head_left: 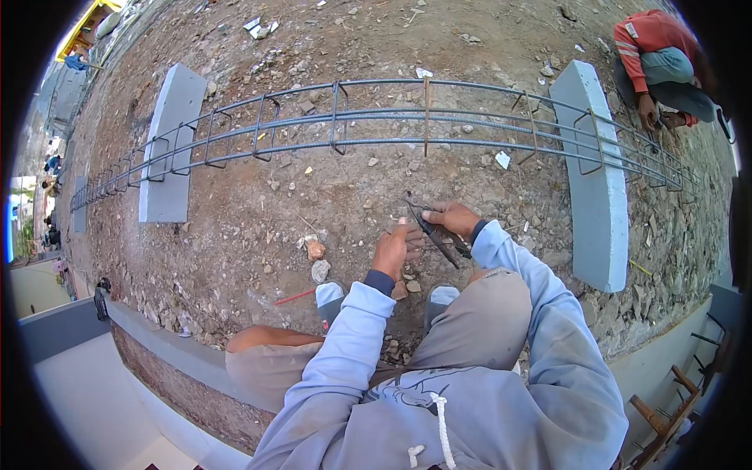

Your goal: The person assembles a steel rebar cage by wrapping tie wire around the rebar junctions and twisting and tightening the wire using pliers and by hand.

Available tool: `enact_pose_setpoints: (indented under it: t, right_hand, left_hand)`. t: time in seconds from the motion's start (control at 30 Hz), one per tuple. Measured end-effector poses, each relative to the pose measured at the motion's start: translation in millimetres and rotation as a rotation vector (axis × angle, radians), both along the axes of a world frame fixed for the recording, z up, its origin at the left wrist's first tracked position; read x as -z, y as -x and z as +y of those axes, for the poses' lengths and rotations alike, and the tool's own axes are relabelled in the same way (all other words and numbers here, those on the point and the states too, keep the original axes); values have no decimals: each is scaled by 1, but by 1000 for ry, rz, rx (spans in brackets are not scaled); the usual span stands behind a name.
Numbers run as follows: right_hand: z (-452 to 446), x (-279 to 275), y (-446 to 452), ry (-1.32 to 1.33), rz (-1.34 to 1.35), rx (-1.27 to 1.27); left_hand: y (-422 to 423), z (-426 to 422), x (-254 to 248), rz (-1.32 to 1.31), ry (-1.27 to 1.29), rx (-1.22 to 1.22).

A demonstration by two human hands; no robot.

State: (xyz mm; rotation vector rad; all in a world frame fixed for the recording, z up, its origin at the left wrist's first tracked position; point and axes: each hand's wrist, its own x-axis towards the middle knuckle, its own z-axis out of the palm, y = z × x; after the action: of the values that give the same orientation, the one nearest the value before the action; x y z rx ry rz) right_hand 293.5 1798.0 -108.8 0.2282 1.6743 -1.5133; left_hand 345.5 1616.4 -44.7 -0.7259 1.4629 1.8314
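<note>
I'm seeing ribbed-steel rebar cage (384, 142), boxy stirrups (427, 119), over smooth grey slabs (599, 227), gritty rubbly soil (258, 243), dark metal pincers (431, 233) clasped in right hand (457, 218), left hand (393, 252) just beside them, curled, can't tell if pinching anything

- White patch (631, 30) on a red sleeve (631, 69), upper right — its marks too small to read.
- Dark print (423, 385) on the pale-blue shirt (489, 407) — no legible word.

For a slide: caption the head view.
Right hand holds pliers, left hand close by, before a rebar cage across grey blocks.
</note>
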Motion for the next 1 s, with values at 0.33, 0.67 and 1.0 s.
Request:
enact_pose_setpoints:
  t: [0.33,0.67,1.0]
  right_hand:
    - [43,2,-16,-711,543,214]
    - [8,-69,-1,302,316,7]
    - [12,-41,-1,252,67,550]
  left_hand:
    - [24,17,-7,101,150,59]
    - [69,34,-14,260,84,106]
    - [105,23,-61,1063,979,149]
